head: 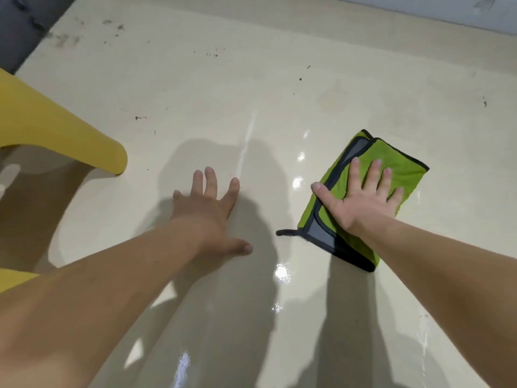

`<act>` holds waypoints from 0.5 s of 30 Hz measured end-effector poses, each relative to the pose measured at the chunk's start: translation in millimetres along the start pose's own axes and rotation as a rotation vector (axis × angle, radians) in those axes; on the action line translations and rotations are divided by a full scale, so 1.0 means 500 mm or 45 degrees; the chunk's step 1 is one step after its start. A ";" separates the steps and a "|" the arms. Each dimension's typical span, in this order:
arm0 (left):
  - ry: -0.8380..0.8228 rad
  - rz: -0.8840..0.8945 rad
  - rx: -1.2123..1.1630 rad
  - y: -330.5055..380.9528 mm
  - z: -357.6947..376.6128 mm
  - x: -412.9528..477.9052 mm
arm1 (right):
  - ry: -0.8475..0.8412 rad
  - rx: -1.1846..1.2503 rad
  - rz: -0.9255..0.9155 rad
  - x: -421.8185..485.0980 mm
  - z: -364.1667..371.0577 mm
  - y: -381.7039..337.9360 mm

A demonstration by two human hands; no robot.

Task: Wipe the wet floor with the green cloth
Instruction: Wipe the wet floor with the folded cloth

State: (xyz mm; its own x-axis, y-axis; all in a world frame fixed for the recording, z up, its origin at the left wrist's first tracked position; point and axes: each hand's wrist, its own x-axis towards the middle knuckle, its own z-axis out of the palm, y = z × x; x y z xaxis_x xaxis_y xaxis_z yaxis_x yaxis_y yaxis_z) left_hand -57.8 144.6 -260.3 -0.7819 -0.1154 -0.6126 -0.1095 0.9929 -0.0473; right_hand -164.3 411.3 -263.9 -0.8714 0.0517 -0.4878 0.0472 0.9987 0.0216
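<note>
- Right hand (363, 197) flat on green cloth (363, 189), fingers spread, palm pressing down; not pinching any fabric.
- Cloth is folded, grey/black trim showing, lying on the floor (251, 88) well right of the yellow chair leg (112, 155); wet glare patches sit just on the chair side of the cloth and nearer the person.
- Left hand (209, 208) open, fingers spread, palm on bare floor between chair leg and cloth, looks like a brace.
- Risk: left hand slips if wet film reaches under it, since weight prob rests there; glossy tile, little friction.
- Risk: w/ flat-palm hold only, cloth may bunch or slide out from under the palm on a fast stroke; the folded layers could unfold.
- Risk: loose trim loop (285, 232) on the chair side of the cloth may drag and streak water.
- Risk: dark debris specks (209, 53) far beyond the chair leg could get smeared into the wet area if strokes reach them.
- Risk: puddles nearer the body get missed if strokes stay where the cloth lies now.
</note>
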 end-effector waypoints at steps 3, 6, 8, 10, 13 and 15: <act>-0.021 0.008 0.019 0.005 -0.005 0.001 | 0.062 -0.036 0.019 -0.041 0.033 -0.035; -0.065 0.010 0.004 0.001 -0.006 0.000 | 0.043 -0.142 -0.101 -0.115 0.080 -0.097; -0.068 0.008 -0.018 -0.006 -0.007 -0.002 | 0.058 -0.207 -0.290 -0.181 0.125 -0.129; -0.041 0.005 -0.018 -0.017 -0.005 -0.004 | 0.074 -0.203 -0.508 -0.246 0.168 -0.137; -0.022 0.026 -0.011 -0.018 -0.009 -0.004 | 0.042 -0.234 -0.741 -0.303 0.200 -0.075; -0.045 0.010 -0.025 -0.013 -0.014 -0.006 | -0.056 -0.270 -0.836 -0.311 0.202 -0.010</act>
State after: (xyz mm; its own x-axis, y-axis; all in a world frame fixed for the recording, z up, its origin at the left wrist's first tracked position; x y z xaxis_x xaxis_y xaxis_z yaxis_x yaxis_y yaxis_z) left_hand -59.2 138.5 -252.7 -0.7605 -0.1061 -0.6406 -0.1155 0.9929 -0.0273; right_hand 20.3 398.0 -276.4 -0.6661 -0.5597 -0.4930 -0.5840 0.8025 -0.1220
